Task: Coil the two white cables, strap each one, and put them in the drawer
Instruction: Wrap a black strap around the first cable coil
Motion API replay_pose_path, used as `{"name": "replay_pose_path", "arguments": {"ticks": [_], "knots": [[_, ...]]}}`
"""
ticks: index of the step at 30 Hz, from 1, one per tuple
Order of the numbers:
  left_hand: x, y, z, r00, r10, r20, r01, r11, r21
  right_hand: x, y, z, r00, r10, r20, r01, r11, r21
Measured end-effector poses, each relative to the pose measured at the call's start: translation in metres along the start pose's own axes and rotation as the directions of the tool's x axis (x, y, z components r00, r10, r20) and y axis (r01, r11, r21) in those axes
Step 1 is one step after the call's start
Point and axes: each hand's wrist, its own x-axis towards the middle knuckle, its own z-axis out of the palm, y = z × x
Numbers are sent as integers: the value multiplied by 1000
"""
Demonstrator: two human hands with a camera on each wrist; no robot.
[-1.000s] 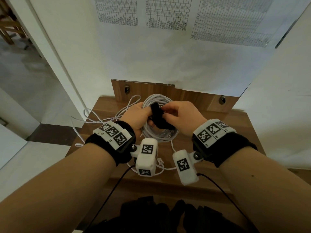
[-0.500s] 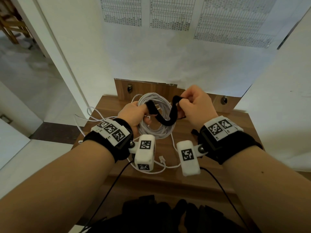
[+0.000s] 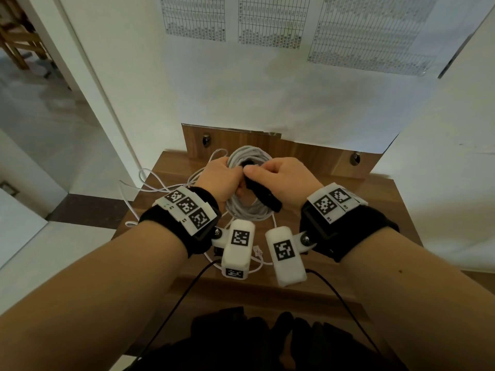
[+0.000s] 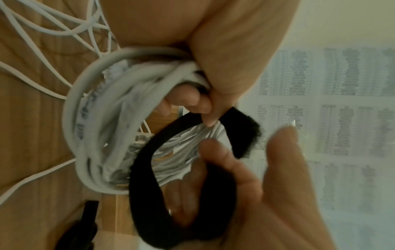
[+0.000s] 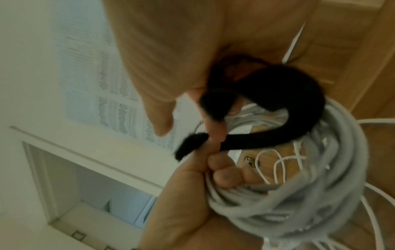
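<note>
A coil of white cable (image 3: 247, 212) is held upright over the wooden table (image 3: 417, 210). My left hand (image 3: 233, 179) grips one side of the coil (image 4: 96, 128) and pinches one end of a black strap (image 4: 241, 133). My right hand (image 3: 258, 174) holds the rest of the black strap (image 3: 265, 198), which loops through the coil (image 5: 320, 186). In the right wrist view the strap (image 5: 278, 94) curves from my right hand (image 5: 171, 67) back to my left hand (image 5: 192, 186). A second white cable (image 3: 158, 183) lies loose at the table's left.
The coil's tail with its clear plug (image 3: 257, 249) lies near the table's front. A wooden backboard (image 3: 308, 153) and a papered wall stand behind. A dark strip (image 4: 87, 218) lies on the table by my right wrist. An open doorway is on the left.
Half a second ago my right hand had drawn the strap out to the upper right. It has now come back down to my left hand, folding the strap over the coil.
</note>
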Motion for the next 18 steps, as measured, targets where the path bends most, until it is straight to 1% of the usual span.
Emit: {"name": "replay_pose_path", "arguments": {"ticks": [3, 5, 7, 9, 11, 14, 16, 18], "knots": [[-1, 1, -1, 999, 34, 37, -37, 995, 97, 2, 1, 3, 1000, 15, 17, -17, 996, 90], [-1, 1, -6, 999, 34, 39, -38, 994, 106, 2, 2, 0, 999, 39, -34, -33, 988, 153], [1, 1, -15, 1000, 4, -9, -4, 997, 76, 3, 4, -6, 991, 81, -108, -51, 964, 260], [4, -1, -25, 998, -20, -64, 23, 999, 42, 4, 7, -14, 983, 122, -139, -72, 944, 323], [5, 0, -31, 994, -18, -109, 21, 1000, 24, 3, 9, -18, 979, 144, -141, -102, 958, 269], [6, 2, -32, 990, 25, -142, -23, 1000, 9, 4, 10, -20, 984, 147, -102, -136, 985, 110], [6, 4, -31, 988, 58, -145, -54, 998, 35, 3, 7, -21, 988, 146, -43, -148, 988, -50], [5, 7, -31, 987, 83, -140, -73, 995, 75, -1, -1, -22, 988, 154, 5, -148, 959, -243]]}}
